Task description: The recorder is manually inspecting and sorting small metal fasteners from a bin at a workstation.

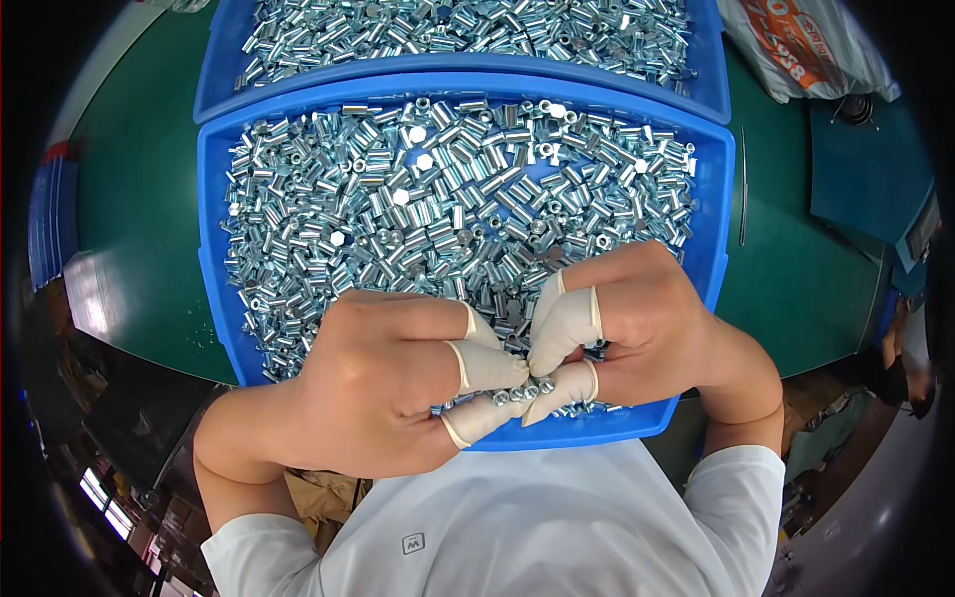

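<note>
Close together over the front part of a blue plastic bin, my two hands meet with fingertips touching. Several small shiny hex-headed metal sleeves sit in a row between them, ends turned up toward me. My left hand pinches the row from the left with thumb and fingers. From the right, my right hand pinches the same row. Pale rubber finger cots cover the thumb and some fingers of each hand. The bin holds a thick layer of loose sleeves of the same kind; my hands hide part of its front.
A second blue bin of similar metal pieces stands directly behind the first. Both rest on a green table. A printed plastic bag lies at the back right, and a thin metal rod lies right of the near bin. Blue trays stand far left.
</note>
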A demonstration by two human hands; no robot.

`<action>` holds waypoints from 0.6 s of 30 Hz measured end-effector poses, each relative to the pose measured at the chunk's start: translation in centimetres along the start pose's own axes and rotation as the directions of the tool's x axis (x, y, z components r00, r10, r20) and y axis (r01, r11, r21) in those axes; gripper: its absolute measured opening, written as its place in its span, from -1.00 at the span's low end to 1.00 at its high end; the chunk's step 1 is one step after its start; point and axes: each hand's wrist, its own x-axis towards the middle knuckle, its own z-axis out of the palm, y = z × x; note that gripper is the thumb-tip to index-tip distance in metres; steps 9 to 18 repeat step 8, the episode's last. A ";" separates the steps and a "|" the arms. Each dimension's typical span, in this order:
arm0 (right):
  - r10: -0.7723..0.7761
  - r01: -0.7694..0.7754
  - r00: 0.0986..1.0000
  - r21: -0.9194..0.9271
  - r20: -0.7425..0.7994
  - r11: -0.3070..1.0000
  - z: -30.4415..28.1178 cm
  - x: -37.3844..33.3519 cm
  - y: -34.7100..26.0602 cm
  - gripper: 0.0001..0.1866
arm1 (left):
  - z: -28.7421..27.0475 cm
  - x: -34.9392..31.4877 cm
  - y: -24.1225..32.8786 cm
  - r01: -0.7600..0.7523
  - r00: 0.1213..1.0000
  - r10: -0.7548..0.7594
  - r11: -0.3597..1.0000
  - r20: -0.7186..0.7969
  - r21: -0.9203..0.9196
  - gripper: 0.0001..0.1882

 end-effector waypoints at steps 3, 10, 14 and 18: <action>0.002 -0.002 1.000 -0.001 -0.002 1.000 0.0 0.0 0.0 -0.67 | 0.0 0.0 -0.1 -0.025 1.000 0.025 0.999 0.004 0.022 -0.80; 0.005 -0.005 1.000 0.009 0.002 1.000 0.0 0.2 -0.2 -0.70 | -0.3 -0.1 0.1 -0.053 0.998 0.052 0.996 0.018 0.076 -0.77; 0.005 -0.005 1.000 0.009 0.002 1.000 0.0 0.2 -0.2 -0.70 | -0.3 -0.1 0.1 -0.053 0.998 0.052 0.996 0.018 0.076 -0.77; 0.005 -0.005 1.000 0.009 0.002 1.000 0.0 0.2 -0.2 -0.70 | -0.3 -0.1 0.1 -0.053 0.998 0.052 0.996 0.018 0.076 -0.77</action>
